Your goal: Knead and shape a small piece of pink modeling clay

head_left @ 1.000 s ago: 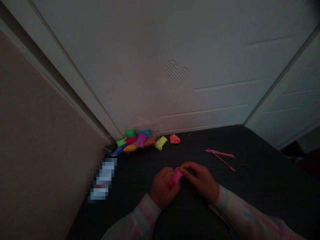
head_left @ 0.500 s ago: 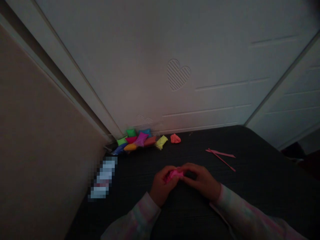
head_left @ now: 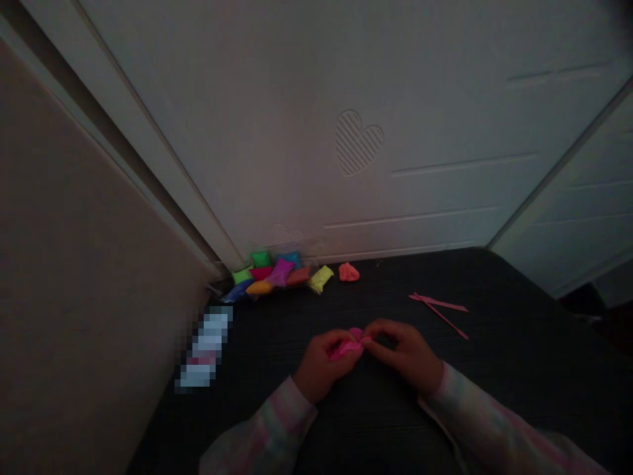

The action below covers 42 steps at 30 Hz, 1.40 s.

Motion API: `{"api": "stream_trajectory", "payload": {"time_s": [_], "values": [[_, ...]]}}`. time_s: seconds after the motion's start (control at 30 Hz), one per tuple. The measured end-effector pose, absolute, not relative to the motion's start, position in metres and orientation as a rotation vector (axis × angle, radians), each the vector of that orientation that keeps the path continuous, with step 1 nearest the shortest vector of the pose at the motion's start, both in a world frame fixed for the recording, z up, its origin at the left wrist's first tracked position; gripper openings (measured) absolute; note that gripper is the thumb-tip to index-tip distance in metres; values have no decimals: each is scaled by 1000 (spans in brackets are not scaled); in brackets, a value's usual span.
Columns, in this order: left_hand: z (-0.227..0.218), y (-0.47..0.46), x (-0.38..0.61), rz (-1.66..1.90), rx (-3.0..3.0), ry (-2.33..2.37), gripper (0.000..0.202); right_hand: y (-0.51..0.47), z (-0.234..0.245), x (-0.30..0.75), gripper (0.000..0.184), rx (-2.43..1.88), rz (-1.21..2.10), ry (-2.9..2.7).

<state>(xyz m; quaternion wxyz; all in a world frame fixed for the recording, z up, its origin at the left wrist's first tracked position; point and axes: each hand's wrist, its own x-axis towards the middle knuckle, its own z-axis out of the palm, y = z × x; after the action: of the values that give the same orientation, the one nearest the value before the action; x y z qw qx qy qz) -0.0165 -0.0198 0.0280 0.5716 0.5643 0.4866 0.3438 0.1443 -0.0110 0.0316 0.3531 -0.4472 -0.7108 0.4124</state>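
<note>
A dark, faintly grained table [head_left: 534,356] runs up to a pale panel [head_left: 277,132] pressed with a striped heart [head_left: 359,144]; a brownish wall [head_left: 89,264] hems its left side. The far right corner is rounded, and the right edge slants away toward the near side. In the middle, the left hand [head_left: 324,366] curls its fingers round a soft pink piece [head_left: 346,348], while the right hand [head_left: 408,353] pinches its right end between thumb and forefinger. Colored packets [head_left: 279,272] crowd the far left corner, with an orange lump [head_left: 349,272] just beside them. Two crossed pink tools [head_left: 448,305] lie far right of the hands, with tabletop stretching beyond them to the right edge.
</note>
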Motion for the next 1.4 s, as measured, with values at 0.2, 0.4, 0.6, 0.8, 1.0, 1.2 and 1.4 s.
{"api": "stream_trajectory", "payload": {"time_s": [0.2,0.4,0.6,0.8,1.0,1.2,1.4], "values": [[22,-20,-20,777,1302,1116,18,-8,28,146,14,-1212,1151,-1683],[19,-21,-24,745,1240,1107,18,8,22,163,15,-1247,1058,-1285],[15,-12,-26,886,1101,1106,29,1,16,151,18,-1128,1192,-1371],[15,-16,-21,873,1117,1051,34,-14,17,139,13,-1199,1059,-1715],[13,-20,-17,869,1056,1032,39,-16,16,133,9,-1146,920,-1761],[14,-17,-21,848,1084,1055,31,-27,17,131,23,-1148,935,-1792],[13,-10,-28,860,1182,1203,23,-33,21,128,26,-1078,892,-2001]]}}
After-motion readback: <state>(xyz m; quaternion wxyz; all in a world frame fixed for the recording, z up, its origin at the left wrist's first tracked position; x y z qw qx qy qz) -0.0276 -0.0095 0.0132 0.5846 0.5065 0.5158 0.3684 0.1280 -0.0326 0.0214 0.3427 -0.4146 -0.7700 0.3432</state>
